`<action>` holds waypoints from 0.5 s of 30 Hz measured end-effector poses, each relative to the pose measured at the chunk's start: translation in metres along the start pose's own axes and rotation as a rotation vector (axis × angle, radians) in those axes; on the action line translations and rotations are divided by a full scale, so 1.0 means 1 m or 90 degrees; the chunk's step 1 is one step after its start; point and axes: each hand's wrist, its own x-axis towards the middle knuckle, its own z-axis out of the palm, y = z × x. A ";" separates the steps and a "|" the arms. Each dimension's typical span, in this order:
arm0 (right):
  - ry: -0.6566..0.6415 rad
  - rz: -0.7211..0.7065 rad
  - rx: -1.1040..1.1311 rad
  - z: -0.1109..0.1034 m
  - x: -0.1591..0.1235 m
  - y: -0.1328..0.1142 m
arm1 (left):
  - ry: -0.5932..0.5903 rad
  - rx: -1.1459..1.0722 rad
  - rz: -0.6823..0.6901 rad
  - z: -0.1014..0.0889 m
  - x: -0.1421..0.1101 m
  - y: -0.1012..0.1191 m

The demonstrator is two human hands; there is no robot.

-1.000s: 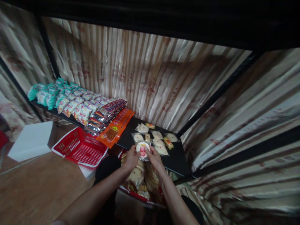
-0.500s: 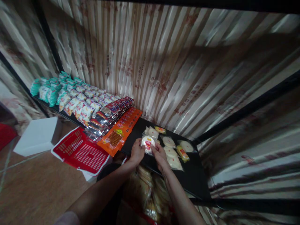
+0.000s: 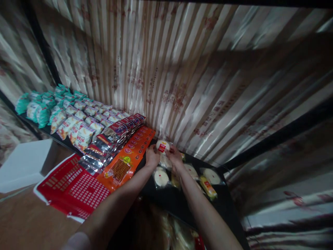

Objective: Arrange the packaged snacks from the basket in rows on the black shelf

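Between my two hands is a round white cracker packet (image 3: 163, 146) in clear wrap with a red label. My left hand (image 3: 153, 156) grips its left edge, and my right hand (image 3: 174, 155) has its right edge between the fingers. The packet is at the back of the black shelf (image 3: 166, 203), close to the curtain. Just below it lies another pale packet, partly covered. Nearer to me is a round white packet (image 3: 161, 177) with a small red mark. To the right of my right forearm lie a yellow packet (image 3: 208, 187) and a round packet (image 3: 212, 176).
An orange pack of brown sticks (image 3: 121, 170) lies left of my hands, beside silver-and-red packs (image 3: 104, 146). Rows of white snack bags (image 3: 84, 135) and green bags (image 3: 43, 114) stretch further left. Below are a red basket (image 3: 75, 187) and a white box (image 3: 24, 163). A striped curtain (image 3: 145, 69) hangs behind.
Both hands have moved the round packet away from me, toward the back of the shelf. The round packet nearer to me has come into sight. The camera view has shifted closer and to the right.
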 end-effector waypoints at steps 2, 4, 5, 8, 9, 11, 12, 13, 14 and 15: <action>0.031 -0.004 -0.054 0.005 0.021 -0.001 | 0.004 0.011 -0.010 0.006 0.011 0.005; 0.053 -0.017 -0.097 0.011 0.039 0.000 | -0.006 0.029 -0.008 0.014 0.021 0.006; 0.055 -0.027 -0.114 0.014 0.046 0.001 | -0.016 0.040 -0.001 0.018 0.025 0.006; 0.045 -0.039 -0.169 0.024 0.063 0.007 | -0.050 0.068 0.025 0.031 0.040 0.001; 0.040 -0.038 -0.192 0.028 0.068 0.009 | -0.058 0.073 0.032 0.035 0.046 -0.002; 0.029 -0.035 -0.225 0.034 0.075 0.013 | -0.065 0.078 0.037 0.041 0.057 -0.006; 0.025 -0.035 -0.235 0.037 0.079 0.015 | -0.067 0.079 0.038 0.043 0.062 -0.008; 0.020 -0.037 -0.247 0.040 0.082 0.016 | -0.069 0.080 0.040 0.045 0.066 -0.010; 0.016 -0.040 -0.267 0.042 0.086 0.017 | -0.070 0.082 0.041 0.046 0.071 -0.011; 0.011 -0.044 -0.295 0.043 0.089 0.017 | -0.071 0.084 0.042 0.047 0.074 -0.012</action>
